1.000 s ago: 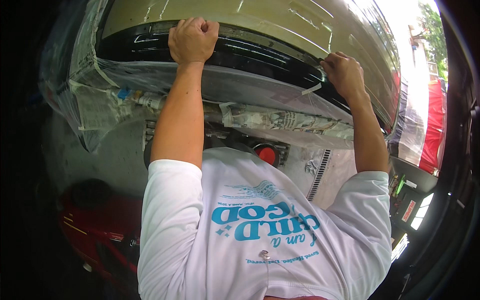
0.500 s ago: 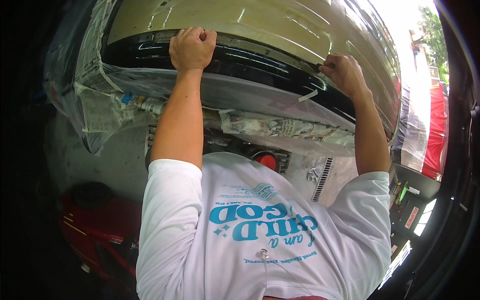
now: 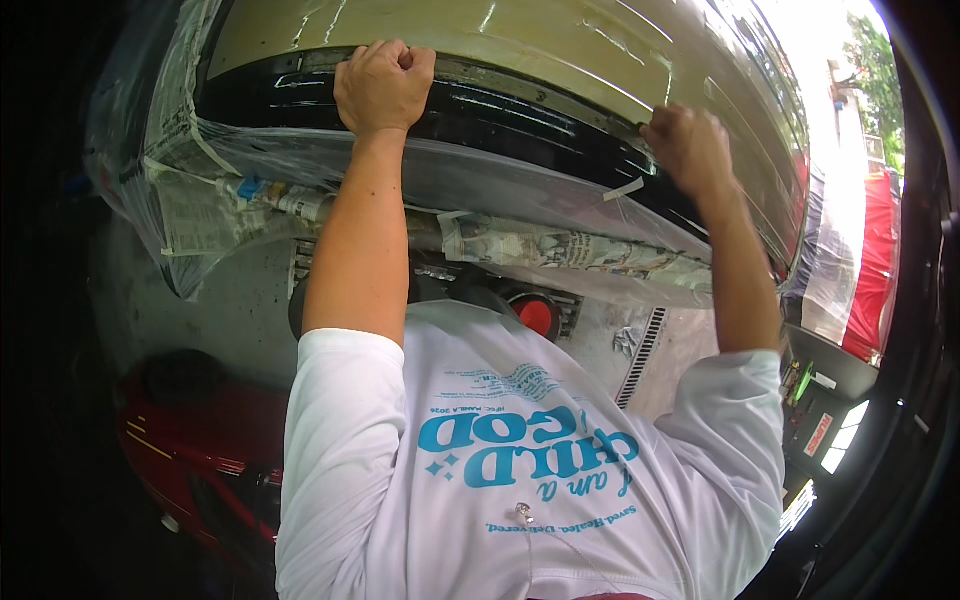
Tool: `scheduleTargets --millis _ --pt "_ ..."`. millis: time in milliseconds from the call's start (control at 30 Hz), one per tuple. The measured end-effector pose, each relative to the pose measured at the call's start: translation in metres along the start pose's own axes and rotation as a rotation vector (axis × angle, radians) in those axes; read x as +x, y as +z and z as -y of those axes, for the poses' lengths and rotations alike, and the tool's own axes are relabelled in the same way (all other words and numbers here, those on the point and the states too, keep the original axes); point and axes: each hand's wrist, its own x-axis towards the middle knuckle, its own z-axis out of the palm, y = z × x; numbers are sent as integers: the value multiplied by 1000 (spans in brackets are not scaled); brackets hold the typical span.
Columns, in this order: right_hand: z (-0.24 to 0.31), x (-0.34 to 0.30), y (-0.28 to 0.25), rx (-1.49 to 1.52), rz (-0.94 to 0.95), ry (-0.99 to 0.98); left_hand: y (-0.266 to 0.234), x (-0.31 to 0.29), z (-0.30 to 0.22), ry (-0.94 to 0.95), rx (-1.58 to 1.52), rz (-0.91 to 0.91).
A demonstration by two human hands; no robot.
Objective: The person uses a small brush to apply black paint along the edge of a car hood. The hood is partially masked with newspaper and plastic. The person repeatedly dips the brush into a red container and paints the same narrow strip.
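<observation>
Ahead of me is a glossy vehicle body with a gold panel [image 3: 560, 45] above a black lower band [image 3: 500, 122]. A narrow dull strip [image 3: 490, 82] runs along the seam between them. My left hand [image 3: 384, 88] is a fist resting over this strip, knuckles up; anything inside it is hidden. Farther right, my right hand [image 3: 692, 148] is at the same seam, fingers curled in and blurred. A small dark tip shows at its fingertips, too unclear to name. Below it, a short piece of masking tape [image 3: 623, 189] sticks out from the black band.
Newspaper masking [image 3: 560, 245] and clear plastic sheeting [image 3: 185, 235] cover the body's lower edge and left end. Beneath me are a red round seat or lid [image 3: 535, 316] and a floor grate [image 3: 643, 355]. A red vehicle [image 3: 200, 440] stands lower left; a dark cart [image 3: 830, 430] is right.
My right hand has turned slightly and blurred with motion, staying at the seam. My left fist keeps its place on the strip. The whole view has shifted slightly.
</observation>
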Motion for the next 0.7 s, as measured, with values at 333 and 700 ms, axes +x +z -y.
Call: scheduleTargets --millis 333,700 --pt "-12 -1 -22 150 34 63 -1 1 -4 -19 -16 57" --pt "-5 -10 0 73 -73 -30 -2 -4 -1 -4 -35 29"
